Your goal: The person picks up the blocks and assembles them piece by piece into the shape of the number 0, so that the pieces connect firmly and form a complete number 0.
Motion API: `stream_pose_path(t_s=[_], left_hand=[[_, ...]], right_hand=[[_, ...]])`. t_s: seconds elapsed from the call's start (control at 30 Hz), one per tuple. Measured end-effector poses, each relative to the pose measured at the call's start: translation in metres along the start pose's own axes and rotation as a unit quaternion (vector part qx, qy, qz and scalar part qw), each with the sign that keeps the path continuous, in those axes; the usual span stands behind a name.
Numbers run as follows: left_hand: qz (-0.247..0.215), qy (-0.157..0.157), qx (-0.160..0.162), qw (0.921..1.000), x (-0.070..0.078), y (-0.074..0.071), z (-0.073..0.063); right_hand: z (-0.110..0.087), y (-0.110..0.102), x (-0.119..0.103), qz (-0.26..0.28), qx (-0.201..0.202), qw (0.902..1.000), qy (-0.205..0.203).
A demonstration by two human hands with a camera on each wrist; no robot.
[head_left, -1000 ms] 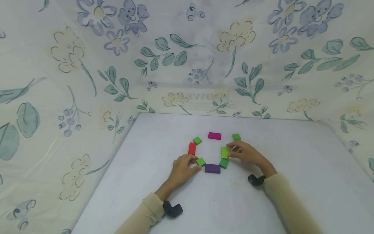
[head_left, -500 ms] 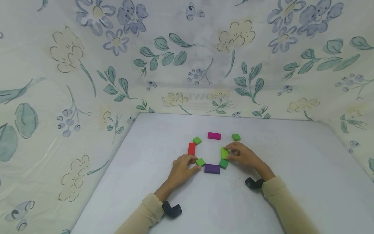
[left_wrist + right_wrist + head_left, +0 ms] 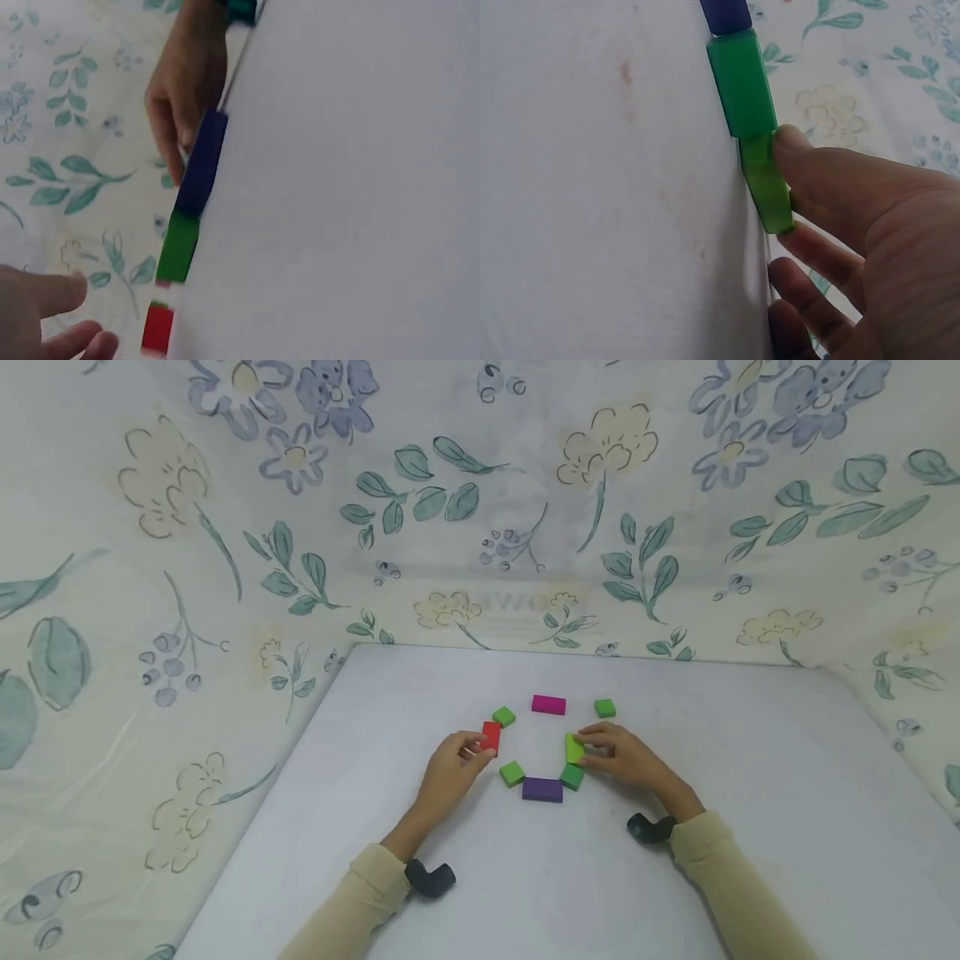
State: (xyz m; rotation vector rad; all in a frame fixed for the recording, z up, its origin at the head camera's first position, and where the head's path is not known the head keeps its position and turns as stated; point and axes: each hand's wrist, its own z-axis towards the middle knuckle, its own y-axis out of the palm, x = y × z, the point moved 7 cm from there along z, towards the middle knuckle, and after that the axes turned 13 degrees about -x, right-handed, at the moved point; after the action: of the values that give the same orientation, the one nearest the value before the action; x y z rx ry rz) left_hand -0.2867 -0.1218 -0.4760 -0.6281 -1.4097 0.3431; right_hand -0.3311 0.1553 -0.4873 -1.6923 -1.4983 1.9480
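Blocks lie in a loose ring on the white table. My left hand is at the red block, its thumb and fingers spread about it; in the left wrist view the fingertips look apart from this block. Thumb and index finger of my right hand pinch the lime-green block at its two ends. That block meets a darker green block, which adjoins the purple block. A light green block sits at the purple one's left end.
Farther back on the table are a green block, a magenta block and another green block. Floral cloth rises behind the table and on both sides. A dark band with a camera is on the left wrist.
My left hand has left the light green block beside the purple one and moved up to the red block. My right fingers have closed in on the lime-green block, which stays in place.
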Motion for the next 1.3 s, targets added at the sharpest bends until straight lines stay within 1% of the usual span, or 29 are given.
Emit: stream_pose_path(t_s=[0.03, 0.1, 0.17, 0.23, 0.33, 0.4, 0.47, 0.6, 0.67, 0.8, 0.97, 1.1, 1.3], left_hand=[[0.011, -0.017, -0.02, 0.9996, -0.003, -0.003, 0.004], [0.033, -0.046, -0.068, 0.996, -0.01, -0.009, 0.013], [0.059, -0.06, -0.114, 0.9898, -0.015, -0.014, 0.024], [0.08, -0.056, -0.154, 0.9832, -0.017, -0.017, 0.034], [0.095, -0.043, -0.2, 0.9742, -0.019, -0.019, 0.047], [0.102, -0.04, -0.224, 0.9684, -0.021, -0.018, 0.052], [0.109, -0.046, -0.239, 0.9637, -0.024, -0.018, 0.056], [0.122, -0.058, -0.257, 0.957, -0.029, -0.017, 0.063], [0.125, -0.056, -0.263, 0.9551, -0.029, -0.016, 0.066], [0.123, -0.047, -0.272, 0.9532, -0.028, -0.016, 0.069], [0.139, -0.042, -0.275, 0.9505, -0.03, -0.016, 0.07], [0.14, -0.033, -0.271, 0.9517, -0.031, -0.015, 0.07], [0.134, -0.025, -0.253, 0.9579, -0.029, -0.017, 0.07]], right_hand=[[0.0, 0.0, 0.0, 0.002, 0.0, 1.0, -0.001], [0.0, 0.0, 0.002, 0.001, 0.0, 1.0, 0.001], [-0.001, -0.002, 0.004, 0.003, 0.004, 1.0, 0.007], [-0.003, -0.003, 0.007, 0.005, 0.008, 0.9998, 0.015], [-0.005, -0.003, 0.009, 0.008, 0.008, 0.9999, 0.013], [-0.005, -0.001, 0.009, 0.014, 0.005, 0.9999, 0.004], [-0.005, 0.001, 0.008, 0.018, 0.001, 0.9998, -0.007], [-0.004, 0.003, 0.008, 0.021, 0.001, 0.9997, -0.008], [-0.003, 0.002, 0.008, 0.019, 0.003, 0.9998, -0.006], [-0.002, 0.001, 0.01, 0.027, 0.005, 0.9996, 0.003], [0.0, 0.002, 0.008, 0.039, -0.002, 0.9992, -0.004], [0.0, 0.001, 0.007, 0.042, 0.003, 0.9991, -0.003], [0.0, 0.001, 0.01, 0.04, 0.004, 0.9992, -0.001]])
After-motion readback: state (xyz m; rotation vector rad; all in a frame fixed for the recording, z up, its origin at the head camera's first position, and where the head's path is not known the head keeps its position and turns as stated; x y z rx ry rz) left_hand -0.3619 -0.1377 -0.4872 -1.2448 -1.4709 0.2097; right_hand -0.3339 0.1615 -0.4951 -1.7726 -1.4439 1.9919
